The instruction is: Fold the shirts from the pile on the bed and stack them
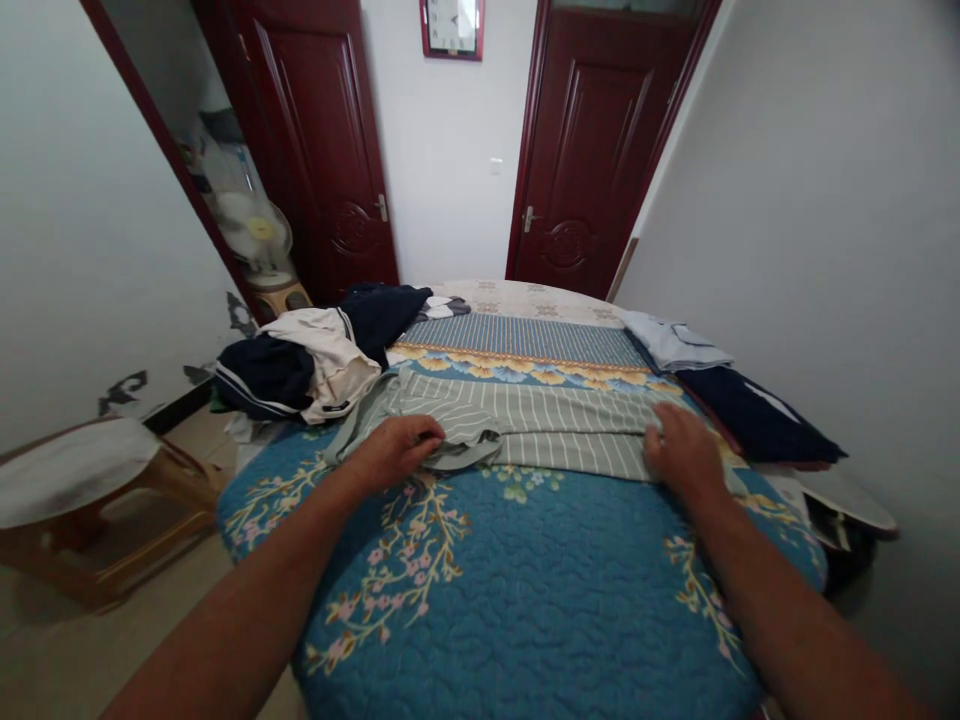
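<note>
A grey-green shirt with white stripes (555, 415) lies across the table, folded lengthwise into a long strip. My left hand (405, 445) pinches its near edge at the left part, beside a curved band that looks like the collar or a cuff. At the other end, my right hand (679, 450) grips the shirt with fingers closed on the cloth. My fingers partly hide the cloth they hold. The shirt rests on a blue quilted cover with flowers (570, 580).
Dark and cream clothes (330, 360) are heaped at the left far side. Folded clothes, light blue (671, 342) over navy (757, 415), lie on the right. A wooden stool (112, 480) stands left. Behind are two dark red doors (322, 130) and a fan (255, 230).
</note>
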A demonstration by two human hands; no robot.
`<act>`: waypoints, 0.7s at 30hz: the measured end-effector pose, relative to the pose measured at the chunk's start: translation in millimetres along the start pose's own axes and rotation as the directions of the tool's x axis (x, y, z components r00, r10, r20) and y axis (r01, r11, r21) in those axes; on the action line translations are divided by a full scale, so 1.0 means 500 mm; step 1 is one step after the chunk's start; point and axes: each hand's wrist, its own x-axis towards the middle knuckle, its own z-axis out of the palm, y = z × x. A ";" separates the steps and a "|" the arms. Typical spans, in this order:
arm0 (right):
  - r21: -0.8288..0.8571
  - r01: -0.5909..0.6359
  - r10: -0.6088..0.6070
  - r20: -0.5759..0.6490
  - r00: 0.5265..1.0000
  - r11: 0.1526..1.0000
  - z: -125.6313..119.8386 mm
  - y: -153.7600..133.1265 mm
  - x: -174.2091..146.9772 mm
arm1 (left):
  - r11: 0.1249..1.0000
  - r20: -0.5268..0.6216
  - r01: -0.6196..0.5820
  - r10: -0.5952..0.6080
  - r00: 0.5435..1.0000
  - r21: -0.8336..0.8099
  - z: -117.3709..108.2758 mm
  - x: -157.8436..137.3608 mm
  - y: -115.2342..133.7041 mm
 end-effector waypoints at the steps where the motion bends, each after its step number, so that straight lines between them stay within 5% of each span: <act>1: 0.079 0.096 -0.097 0.004 0.995 0.992 -0.002 -0.041 0.001 | 0.999 0.017 0.015 -0.014 1.000 -0.042 -0.006 0.010 0.004; 5: 0.383 0.412 -0.462 0.046 0.886 0.827 -0.007 -0.236 0.001 | 0.988 0.100 0.031 -0.016 0.995 -0.151 -0.026 0.061 0.012; 8: 0.536 0.476 -0.588 0.046 0.808 0.697 0.005 -0.377 0.005 | 0.977 0.121 0.012 0.014 0.993 -0.211 -0.027 0.099 0.007; 13: 0.652 0.337 -0.517 0.099 0.850 0.679 0.050 -0.502 0.016 | 0.913 0.054 0.037 -0.016 0.998 -0.406 0.002 0.115 -0.032; 21: 0.797 -0.007 -0.220 0.175 0.960 0.604 0.054 -0.490 0.028 | 0.867 0.175 0.044 0.050 0.983 -0.496 -0.010 0.054 -0.072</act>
